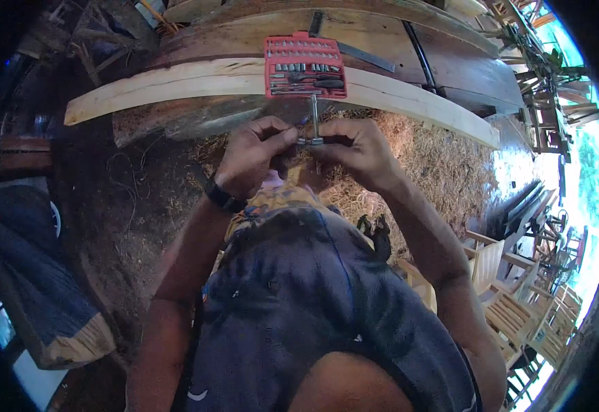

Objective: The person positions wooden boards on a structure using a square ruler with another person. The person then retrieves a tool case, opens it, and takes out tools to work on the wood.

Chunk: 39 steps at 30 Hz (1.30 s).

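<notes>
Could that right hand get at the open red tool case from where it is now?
Probably yes: the right hand is near the red tool case, with only the shaft of the metal tool reaching into the gap. It is gripping that tool, though, so it might need to let go first.

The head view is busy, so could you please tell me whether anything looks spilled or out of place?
Loose wood shavings litter the floor below the pale board; that looks untidy, though perhaps ordinary around woodwork. Nothing else clearly stands out.
</notes>
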Each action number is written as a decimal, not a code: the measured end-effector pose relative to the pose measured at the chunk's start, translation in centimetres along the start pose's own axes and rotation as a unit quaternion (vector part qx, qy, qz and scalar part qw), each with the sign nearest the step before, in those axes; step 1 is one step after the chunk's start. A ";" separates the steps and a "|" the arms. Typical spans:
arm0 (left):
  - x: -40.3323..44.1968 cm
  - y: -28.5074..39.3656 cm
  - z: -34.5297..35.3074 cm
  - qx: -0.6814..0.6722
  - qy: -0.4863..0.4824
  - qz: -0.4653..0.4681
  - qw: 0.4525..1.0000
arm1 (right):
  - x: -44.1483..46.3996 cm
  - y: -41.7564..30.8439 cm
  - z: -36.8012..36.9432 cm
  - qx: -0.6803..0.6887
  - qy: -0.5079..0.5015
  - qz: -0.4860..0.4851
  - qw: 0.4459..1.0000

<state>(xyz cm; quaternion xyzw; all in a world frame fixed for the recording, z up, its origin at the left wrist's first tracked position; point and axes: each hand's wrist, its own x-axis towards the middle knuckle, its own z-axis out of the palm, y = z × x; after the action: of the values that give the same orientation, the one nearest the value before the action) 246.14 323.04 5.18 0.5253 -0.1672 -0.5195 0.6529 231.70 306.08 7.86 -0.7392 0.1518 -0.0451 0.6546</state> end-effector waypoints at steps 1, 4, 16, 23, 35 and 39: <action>-0.3 0.4 -0.2 -0.018 0.018 -0.029 0.999 | 0.3 0.0 0.1 0.058 -0.012 0.013 0.998; -0.9 1.8 -0.9 -0.064 0.065 -0.087 0.992 | 1.4 -0.7 1.4 0.242 0.014 0.160 0.957; -0.9 2.2 -1.7 -0.102 0.035 -0.115 0.987 | 2.0 -1.3 1.4 0.187 -0.022 0.113 0.976; -0.6 2.7 0.6 -0.068 0.031 -0.103 0.992 | 0.1 -1.7 0.0 0.383 -0.052 0.194 0.902; 0.2 1.5 2.0 -0.162 -0.005 -0.114 0.980 | -1.1 -0.6 -1.1 0.427 -0.021 0.212 0.879; 0.8 0.3 1.4 -0.179 -0.057 -0.071 0.980 | -1.9 -2.6 -0.8 0.391 -0.017 0.175 0.904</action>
<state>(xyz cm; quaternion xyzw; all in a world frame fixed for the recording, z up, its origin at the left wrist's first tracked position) 245.53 321.56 5.73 0.3796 -0.0708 -0.6154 0.6872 230.11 306.10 10.78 -0.3863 0.2382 0.0268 0.8907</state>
